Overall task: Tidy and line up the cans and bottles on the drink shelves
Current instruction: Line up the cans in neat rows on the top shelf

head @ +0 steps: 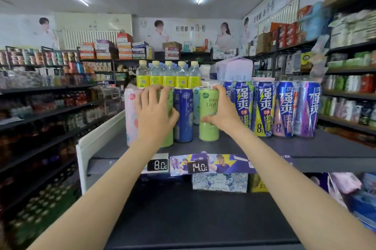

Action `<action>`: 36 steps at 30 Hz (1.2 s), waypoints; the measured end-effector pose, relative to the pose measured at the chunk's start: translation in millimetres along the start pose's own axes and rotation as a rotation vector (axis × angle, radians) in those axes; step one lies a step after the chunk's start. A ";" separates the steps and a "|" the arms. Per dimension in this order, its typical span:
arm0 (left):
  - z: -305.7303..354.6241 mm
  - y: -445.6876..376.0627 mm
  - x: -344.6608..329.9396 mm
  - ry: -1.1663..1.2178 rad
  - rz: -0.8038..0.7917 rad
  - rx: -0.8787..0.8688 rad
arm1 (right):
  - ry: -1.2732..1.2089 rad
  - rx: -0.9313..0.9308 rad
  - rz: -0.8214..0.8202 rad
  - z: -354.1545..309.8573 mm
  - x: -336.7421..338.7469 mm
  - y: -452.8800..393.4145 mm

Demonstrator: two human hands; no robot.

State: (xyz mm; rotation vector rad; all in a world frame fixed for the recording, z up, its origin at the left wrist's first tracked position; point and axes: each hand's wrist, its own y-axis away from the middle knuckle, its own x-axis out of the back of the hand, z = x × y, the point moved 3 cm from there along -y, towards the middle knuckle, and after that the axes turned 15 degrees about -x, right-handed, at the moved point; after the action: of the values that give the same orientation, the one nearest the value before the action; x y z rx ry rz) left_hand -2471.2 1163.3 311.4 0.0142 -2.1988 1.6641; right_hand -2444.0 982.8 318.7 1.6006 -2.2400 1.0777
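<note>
I see both hands up at the top shelf [284, 148], and I take the dark blue can [183, 115] standing upright near its front edge as my landmark: just left of it the left hand [151, 111] has its fingers curled over the rim and front of a green can [167, 127], gripping it, with a pink can [132, 119] touching that one on the far side. Just right of the blue can the right hand [221, 109] wraps thumb and fingers round a second green can [208, 115], also upright on the shelf. Further right of the blue can stands a tight row of tall blue and purple cans [284, 107], and behind it a row of yellow-labelled bottles [168, 76].
</note>
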 end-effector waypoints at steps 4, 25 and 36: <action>-1.8 0.2 -3.5 -0.006 0.031 -0.004 | -0.007 -0.011 -0.012 -0.5 -22.8 -26.8; -14.1 1.6 -8.9 -0.021 0.042 -0.079 | -0.434 -0.052 -0.484 -13.6 -40.7 -16.9; -7.5 1.6 -12.4 0.026 0.032 -0.050 | -0.204 -0.120 -0.214 16.5 -21.7 -31.9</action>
State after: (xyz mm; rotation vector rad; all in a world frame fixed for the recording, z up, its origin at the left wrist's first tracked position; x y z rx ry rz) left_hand -2457.9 1168.1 307.8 -0.0562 -2.2321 1.6162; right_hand -2403.1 983.3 309.5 1.9202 -2.1416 0.7414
